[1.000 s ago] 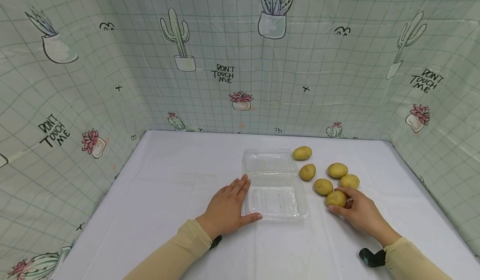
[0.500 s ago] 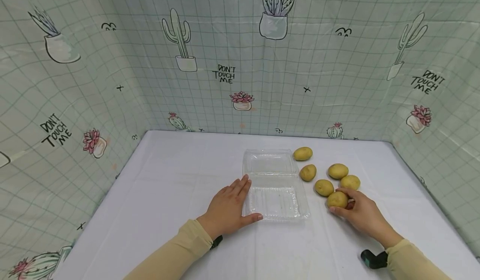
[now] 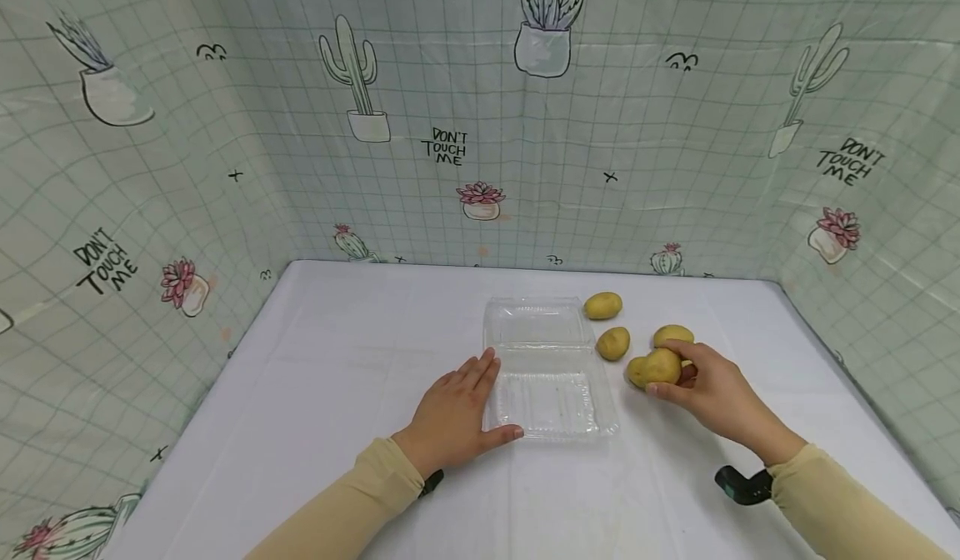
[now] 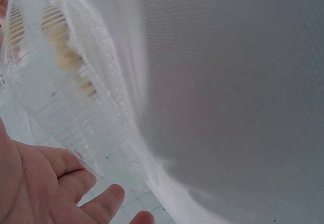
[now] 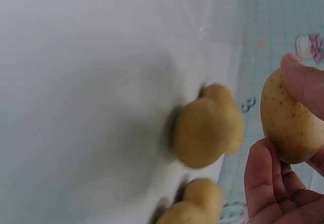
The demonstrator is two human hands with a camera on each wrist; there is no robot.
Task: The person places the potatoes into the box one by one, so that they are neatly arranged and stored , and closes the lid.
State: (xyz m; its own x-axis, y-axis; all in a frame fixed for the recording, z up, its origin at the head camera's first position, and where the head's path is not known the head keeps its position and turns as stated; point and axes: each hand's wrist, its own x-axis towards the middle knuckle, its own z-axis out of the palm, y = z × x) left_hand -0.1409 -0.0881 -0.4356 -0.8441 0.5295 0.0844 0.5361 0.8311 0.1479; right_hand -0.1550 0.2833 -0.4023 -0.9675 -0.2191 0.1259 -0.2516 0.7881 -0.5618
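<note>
Lifted clear since the earlier frame and shifted toward the far side, one potato (image 3: 663, 367) had travelled with the right hand (image 3: 720, 393); the left hand (image 3: 456, 418) and the clear plastic box (image 3: 555, 402) had stayed where they were.

Head view: the right thumb and fingers gripped that potato above the white table (image 3: 375, 335). Just left of the fingertips, partly covered, showed a second potato (image 3: 636, 372); just beyond them lay a third potato (image 3: 672, 335), and farther off, near the box, two more potatoes (image 3: 613, 344). A yellow sliver behind the fingers was probably another. Beside the straight left fingers, the box stood open, both halves spread, with nothing visible inside. The work seemed at an early stage: one potato picked up, the others loose, the box unfilled. Tan sleeves (image 3: 360, 493) reached in from the near side. The left hand rested low, thumb spread over the box's near corner; the right was raised, palm turned inward.

Left wrist view: ridged plastic ran past the left fingertips, blurred potatoes showing through it.

Right wrist view: the thumb pressed one side of the speckled potato, fingers bent against the other; blurred potatoes sat apart from the fingertips.
</note>
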